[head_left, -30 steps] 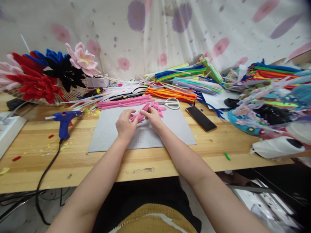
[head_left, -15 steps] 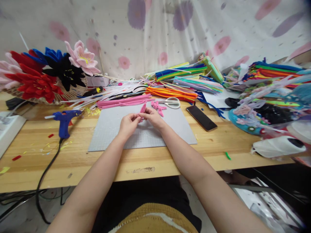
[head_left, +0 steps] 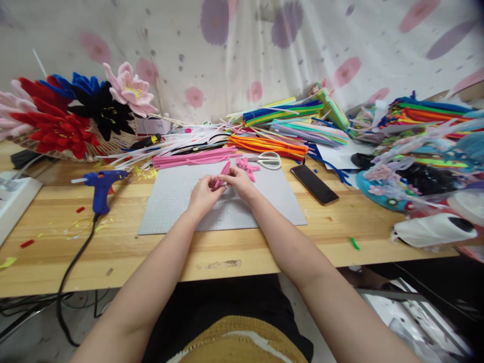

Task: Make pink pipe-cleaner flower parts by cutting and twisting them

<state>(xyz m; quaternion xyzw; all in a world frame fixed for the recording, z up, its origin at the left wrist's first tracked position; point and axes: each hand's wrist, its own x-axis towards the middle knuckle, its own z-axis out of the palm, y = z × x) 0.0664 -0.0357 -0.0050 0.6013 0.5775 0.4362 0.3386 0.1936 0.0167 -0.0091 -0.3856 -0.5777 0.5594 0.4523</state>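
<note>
Over the grey cutting mat (head_left: pixel 170 212), my left hand (head_left: pixel 205 194) and my right hand (head_left: pixel 239 182) meet and pinch a pink pipe cleaner piece (head_left: pixel 224 171), bent into a narrow petal-like loop. My fingers cover its lower end. Just beyond my right hand lie more bent pink pieces (head_left: pixel 247 168) on the mat. Scissors with white handles (head_left: pixel 270 160) rest beside them. Along the mat's far edge runs a bundle of straight pink pipe cleaners (head_left: pixel 192 158).
A blue glue gun (head_left: pixel 101 189) with a black cord stands at left, near fuzzy flowers (head_left: pixel 62 132). A phone (head_left: pixel 314 184) lies right of the mat. Orange pipe cleaners (head_left: pixel 268 146) and other coloured bundles line the back. A white wrapped roll (head_left: pixel 433 229) sits at the right edge.
My left hand has turned slightly and its fingers have shifted around the pink piece, which now stands up a little more between my hands. My right hand has barely moved.
</note>
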